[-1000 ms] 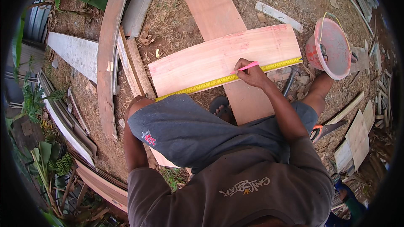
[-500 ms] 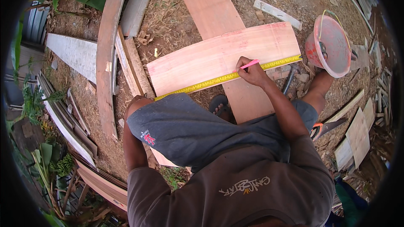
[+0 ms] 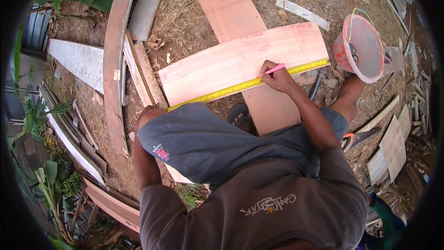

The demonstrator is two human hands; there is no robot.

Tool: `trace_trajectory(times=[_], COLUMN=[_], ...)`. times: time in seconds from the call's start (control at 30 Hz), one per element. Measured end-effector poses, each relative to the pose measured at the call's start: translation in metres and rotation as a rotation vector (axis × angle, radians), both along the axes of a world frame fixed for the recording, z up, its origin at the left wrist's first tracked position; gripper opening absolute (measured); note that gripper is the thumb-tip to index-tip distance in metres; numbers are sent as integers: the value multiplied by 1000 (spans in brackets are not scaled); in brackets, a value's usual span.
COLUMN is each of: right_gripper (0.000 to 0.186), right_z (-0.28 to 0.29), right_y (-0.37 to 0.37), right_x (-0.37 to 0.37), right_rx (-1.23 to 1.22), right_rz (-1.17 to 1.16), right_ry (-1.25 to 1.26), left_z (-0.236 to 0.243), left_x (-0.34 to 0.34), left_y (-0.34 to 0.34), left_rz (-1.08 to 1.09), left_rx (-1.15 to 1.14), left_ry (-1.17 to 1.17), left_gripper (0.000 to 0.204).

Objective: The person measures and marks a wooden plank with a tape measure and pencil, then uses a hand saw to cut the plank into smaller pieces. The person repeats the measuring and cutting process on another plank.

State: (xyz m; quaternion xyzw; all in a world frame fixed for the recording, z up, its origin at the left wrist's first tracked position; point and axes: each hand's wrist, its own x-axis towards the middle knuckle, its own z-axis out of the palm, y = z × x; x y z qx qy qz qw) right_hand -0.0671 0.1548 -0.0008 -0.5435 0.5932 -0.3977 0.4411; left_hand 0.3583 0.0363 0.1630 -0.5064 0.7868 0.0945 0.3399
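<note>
A pale wooden plank (image 3: pixel 217 65) lies crosswise before me, over a longer reddish plank (image 3: pixel 231 7). Along its near edge runs a yellow tape measure (image 3: pixel 222 93), its hooked end at the plank's right corner. My right hand (image 3: pixel 278 79) is closed round a pink pen (image 3: pixel 277 68), resting at the tape's upper edge near mid-length. Beside my left knee, my left hand (image 3: pixel 151 108) is curled at the tape's left end. The knee hides most of its fingers and the tape's case.
A reddish bucket (image 3: pixel 356 48) with a wire handle stands at the right. Near my right leg are a hammer (image 3: pixel 317 85) and a saw with an orange handle (image 3: pixel 358 139). Long boards (image 3: pixel 115 65) lie on the left. Wood offcuts (image 3: pixel 393 148) lie at the right.
My right hand has shifted slightly and the pen has tilted, its tip now lower against the tape. The whole view has drifted a little; plank and tape stay in place.
</note>
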Motion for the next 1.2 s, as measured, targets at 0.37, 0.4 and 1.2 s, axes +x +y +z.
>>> trace_trajectory(times=[0.37,0.4,1.2], right_gripper=[10,10,11], right_z=[0,1,2], right_y=[1,1,1], right_x=[1,1,2], right_rx=[17,22,36], right_rz=[32,29,-19], right_ry=[10,21,71], left_z=[3,5,-4], left_x=[-4,-5,5], left_y=[-4,-4,-5], left_rz=[-73,-82,-111], left_rx=[51,65,70], left_ry=[-31,-29,-58], left_gripper=[28,28,32])
